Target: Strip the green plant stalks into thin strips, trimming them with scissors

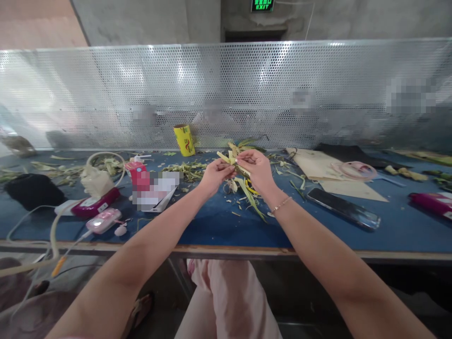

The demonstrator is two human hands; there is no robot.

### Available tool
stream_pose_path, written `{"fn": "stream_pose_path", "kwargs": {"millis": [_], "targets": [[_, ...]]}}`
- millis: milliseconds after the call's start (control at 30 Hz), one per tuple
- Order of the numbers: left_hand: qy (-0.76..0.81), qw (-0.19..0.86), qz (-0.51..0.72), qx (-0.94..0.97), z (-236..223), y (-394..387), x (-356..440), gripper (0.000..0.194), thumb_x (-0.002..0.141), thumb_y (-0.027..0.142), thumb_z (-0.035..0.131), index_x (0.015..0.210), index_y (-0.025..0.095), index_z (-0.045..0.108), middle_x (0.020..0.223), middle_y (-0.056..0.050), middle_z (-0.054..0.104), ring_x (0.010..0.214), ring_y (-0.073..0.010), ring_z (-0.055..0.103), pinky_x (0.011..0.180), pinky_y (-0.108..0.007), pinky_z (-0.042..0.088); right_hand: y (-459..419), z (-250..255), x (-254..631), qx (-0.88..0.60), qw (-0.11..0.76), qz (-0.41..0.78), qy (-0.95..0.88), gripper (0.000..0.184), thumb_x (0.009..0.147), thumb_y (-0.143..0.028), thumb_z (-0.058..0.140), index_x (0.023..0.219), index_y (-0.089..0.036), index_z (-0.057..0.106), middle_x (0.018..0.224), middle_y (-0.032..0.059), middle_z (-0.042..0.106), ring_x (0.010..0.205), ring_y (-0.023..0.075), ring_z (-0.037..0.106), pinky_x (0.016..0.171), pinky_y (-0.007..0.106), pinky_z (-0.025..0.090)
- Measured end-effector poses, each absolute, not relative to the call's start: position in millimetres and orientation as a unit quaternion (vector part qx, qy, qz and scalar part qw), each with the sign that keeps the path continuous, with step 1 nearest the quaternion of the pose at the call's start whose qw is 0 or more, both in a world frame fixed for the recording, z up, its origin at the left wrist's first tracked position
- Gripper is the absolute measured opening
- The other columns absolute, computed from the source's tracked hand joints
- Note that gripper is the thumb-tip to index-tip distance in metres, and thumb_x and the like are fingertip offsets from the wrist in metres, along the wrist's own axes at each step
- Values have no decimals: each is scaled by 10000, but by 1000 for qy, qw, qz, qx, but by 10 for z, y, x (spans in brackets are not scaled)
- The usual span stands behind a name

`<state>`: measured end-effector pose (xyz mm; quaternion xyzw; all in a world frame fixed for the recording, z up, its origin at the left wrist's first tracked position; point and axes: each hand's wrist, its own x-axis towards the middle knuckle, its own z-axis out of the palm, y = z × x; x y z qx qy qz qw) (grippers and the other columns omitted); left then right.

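Over the middle of the blue tabletop, my left hand (213,177) and my right hand (257,170) meet with fingers pinched. Between them is a pale yellow-green plant stalk (223,157); both hands grip it, and its lower part is hidden by my fingers. Green leaf strips (252,200) lie or hang just below my right hand, among small plant scraps. Behind the fingers more leaves (251,142) stick out towards the back. On my right wrist is a thin bracelet (282,205).
A yellow cardboard tube (184,141) stands at the back, before a perforated metal screen (169,75). To the left are a red box (137,174), cables and a pink device (104,221). A phone (344,208) and brown paper (310,165) lie right. The table's front edge (233,249) runs below my forearms.
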<state>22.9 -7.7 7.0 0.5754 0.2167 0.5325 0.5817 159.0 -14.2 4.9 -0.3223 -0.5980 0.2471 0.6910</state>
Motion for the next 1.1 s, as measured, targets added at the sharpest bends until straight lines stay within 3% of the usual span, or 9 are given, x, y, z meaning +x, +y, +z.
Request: {"fn": "stream_pose_path", "kwargs": {"millis": [267,567,767,933,1100], "targets": [[215,558,562,572,0,22,227,333,555,305,770,770,120,595,701,-19,656,604,-85,593,678,-263,486,-232,129,1637,-362,621,174,-673,85,693,-185,615,778,-191,625,793,38,677,771,174,646,779,360,514],[278,523,555,584,4,6,233,291,595,349,720,742,118,622,692,-29,643,593,-99,557,632,-264,459,-243,115,1619,-413,553,102,-716,97,727,-163,576,800,-198,630,819,38,686,796,183,651,773,364,523],[305,482,572,590,1,55,209,221,613,309,694,641,113,596,526,14,536,488,-63,456,495,-205,348,-237,71,1597,-388,512,79,-763,284,705,-100,539,972,-186,585,1024,87,619,962,198,597,816,367,512],[294,481,582,587,8,54,211,190,628,292,673,634,118,596,535,14,542,489,-61,441,491,-206,340,-224,29,1597,-403,498,59,-766,577,657,-175,638,1206,-197,461,1178,130,516,1036,227,533,878,422,463],[270,486,548,625,13,5,235,120,589,209,673,666,126,631,573,12,577,528,-70,461,525,-209,356,-186,48,1620,-414,528,106,-734,454,671,-327,665,1096,-209,556,1092,103,592,853,192,572,766,378,483]]}}
